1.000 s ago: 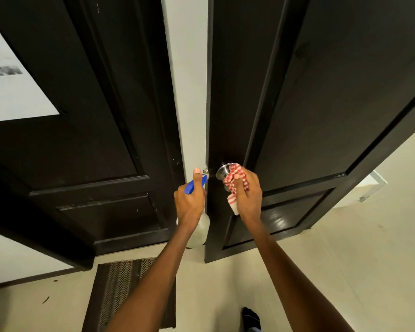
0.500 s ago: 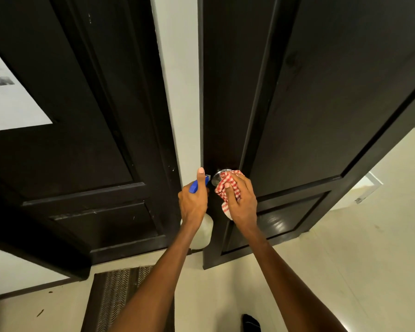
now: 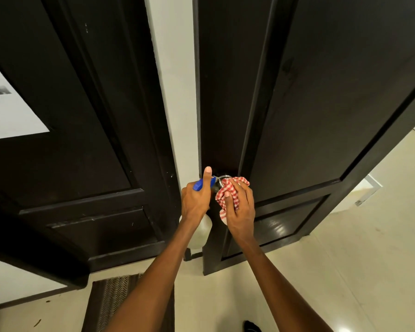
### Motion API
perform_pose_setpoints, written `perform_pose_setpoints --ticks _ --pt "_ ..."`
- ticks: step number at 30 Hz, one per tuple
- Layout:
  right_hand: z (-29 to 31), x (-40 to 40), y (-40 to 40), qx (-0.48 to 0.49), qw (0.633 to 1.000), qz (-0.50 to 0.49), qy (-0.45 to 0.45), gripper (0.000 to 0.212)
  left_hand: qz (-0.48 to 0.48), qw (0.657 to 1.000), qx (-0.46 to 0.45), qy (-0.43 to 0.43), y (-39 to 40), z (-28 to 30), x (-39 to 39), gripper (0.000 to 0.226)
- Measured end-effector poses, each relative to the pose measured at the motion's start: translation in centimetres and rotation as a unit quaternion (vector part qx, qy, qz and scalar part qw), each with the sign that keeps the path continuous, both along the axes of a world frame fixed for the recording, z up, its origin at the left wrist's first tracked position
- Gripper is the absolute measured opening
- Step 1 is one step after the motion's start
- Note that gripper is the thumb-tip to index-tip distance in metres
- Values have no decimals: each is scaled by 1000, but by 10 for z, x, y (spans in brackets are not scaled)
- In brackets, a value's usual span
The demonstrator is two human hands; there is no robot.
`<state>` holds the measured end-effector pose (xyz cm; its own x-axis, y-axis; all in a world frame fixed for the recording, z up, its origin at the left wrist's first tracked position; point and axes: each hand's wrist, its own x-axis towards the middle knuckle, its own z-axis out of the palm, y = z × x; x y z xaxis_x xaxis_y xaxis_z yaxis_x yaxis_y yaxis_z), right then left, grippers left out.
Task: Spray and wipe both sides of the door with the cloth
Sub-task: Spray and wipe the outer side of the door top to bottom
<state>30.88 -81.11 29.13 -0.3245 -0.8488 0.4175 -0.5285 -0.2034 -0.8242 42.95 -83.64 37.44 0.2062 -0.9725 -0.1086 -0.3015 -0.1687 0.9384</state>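
My left hand (image 3: 195, 204) is wrapped round the spray bottle (image 3: 203, 232) with the thumb stuck up, so I could mist the wall or let the bottle slip, while my right hand (image 3: 240, 209) bunches the checked cloth (image 3: 228, 190) over the knob (image 3: 222, 179) and might swing the door (image 3: 309, 104). Left stands another dark door (image 3: 65, 144), a mat (image 3: 113, 305) near it on the pale floor (image 3: 345, 271).

The door (image 3: 321, 104) is dark wood with a mostly matt face, though its lower panel below the knob (image 3: 222, 179) throws back a glossy sheen. That knob is shiny metal. Against it sits a soft red-and-white checked cloth (image 3: 228, 195). Left of the knob, the spray bottle (image 3: 203, 230) looks like smooth plastic, blue-headed, translucent-white below. The floor (image 3: 345, 271) is smooth, pale, faintly glossy tile; the mat (image 3: 113, 303) is coarse woven.
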Motion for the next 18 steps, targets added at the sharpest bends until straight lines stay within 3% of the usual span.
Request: perform_pose_setpoints --ticks 5,12,15,18 --pt "-1 -3 -5 -1 1000 4 17 57 24 999 20 -6 1 -3 5 67" --pt "19 0 -21 -36 992 9 121 48 53 998 -8 38 16 -13 32 69" --pt "21 4 -22 -48 979 -11 200 47 64 996 -22 52 26 -15 43 68" --pt "24 7 -19 -30 942 16 334 45 71 996 -28 52 29 -15 47 64"
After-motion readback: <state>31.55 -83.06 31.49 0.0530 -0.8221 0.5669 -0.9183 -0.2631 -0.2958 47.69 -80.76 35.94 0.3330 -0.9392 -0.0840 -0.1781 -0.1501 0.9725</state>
